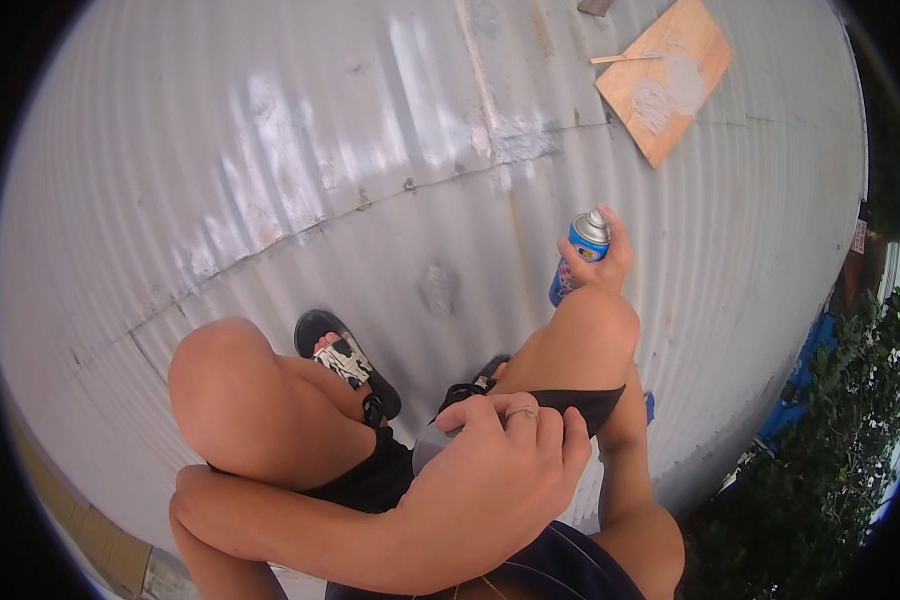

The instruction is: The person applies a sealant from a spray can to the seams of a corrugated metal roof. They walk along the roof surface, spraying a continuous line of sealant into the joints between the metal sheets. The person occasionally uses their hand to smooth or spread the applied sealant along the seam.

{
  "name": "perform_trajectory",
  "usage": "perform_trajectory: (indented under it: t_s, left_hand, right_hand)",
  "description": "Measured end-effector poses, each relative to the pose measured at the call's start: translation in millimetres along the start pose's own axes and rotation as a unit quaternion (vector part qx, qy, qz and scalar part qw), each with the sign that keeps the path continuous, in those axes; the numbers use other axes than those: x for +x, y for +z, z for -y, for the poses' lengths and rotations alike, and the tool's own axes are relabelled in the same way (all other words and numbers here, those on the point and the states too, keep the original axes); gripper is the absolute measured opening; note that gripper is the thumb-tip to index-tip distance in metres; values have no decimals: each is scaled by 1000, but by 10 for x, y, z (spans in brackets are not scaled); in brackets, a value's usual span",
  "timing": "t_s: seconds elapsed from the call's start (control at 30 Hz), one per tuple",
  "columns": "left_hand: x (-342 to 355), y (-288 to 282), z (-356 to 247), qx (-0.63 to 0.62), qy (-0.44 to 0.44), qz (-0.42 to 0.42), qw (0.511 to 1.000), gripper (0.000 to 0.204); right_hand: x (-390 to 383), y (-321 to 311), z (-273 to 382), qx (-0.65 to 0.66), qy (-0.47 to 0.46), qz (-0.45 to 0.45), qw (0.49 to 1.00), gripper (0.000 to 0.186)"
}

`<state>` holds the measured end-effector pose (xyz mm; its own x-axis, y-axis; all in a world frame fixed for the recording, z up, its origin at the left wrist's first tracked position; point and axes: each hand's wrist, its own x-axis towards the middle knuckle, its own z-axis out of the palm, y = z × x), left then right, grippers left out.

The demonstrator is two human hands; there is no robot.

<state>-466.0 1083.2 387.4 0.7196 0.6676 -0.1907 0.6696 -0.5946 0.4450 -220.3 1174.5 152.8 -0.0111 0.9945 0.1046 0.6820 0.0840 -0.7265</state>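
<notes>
"Head view: what is the right hand (pixel 616 262) doing?"

"It is gripping a blue spray can (pixel 561 284), tilting just beyond the right knee (pixel 598 325), over corrugated metal sheeting (pixel 370 255)."

"And the left hand (pixel 500 465)?"

"It is curling over the black shorts (pixel 600 405); whether it is holding anything cannot be told. A smeared board (pixel 660 143) is lying farther ahead."

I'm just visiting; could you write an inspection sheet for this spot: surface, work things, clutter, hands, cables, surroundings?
Surface: grey corrugated metal, seamed, with shiny whitish patches.
Work things: blue spray can with silver top; grey piece, kind unclear.
Clutter: wooden board bearing grey paste and a thin stick.
Hands: right hand grips the can; left hand curled over the lap beside the grey piece, hold unclear.
Cables: nothing seen.
Surroundings: leafy plants at right.
</notes>
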Motion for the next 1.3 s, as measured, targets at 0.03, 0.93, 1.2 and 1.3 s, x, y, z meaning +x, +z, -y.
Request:
perform_trajectory:
  t_s: [0.03,0.93,1.2,1.3]
  left_hand:
    - [-5,7,6,-2,3,-4,1000,37]
    - [-73,-15,30,-5,27,36,999,44]
    - [-124,-93,26,-10,17,45,999,45]
    - [-109,-13,62,-5,30,34,999,46]
  right_hand:
    - [-1,6,0,-10,-6,17,1000,61]
    - [447,186,257,32,-62,110,992,60]
    - [526,294,172,-2,-120,136,983,60]
    - [811,388,281,-6,-144,109,984,59]
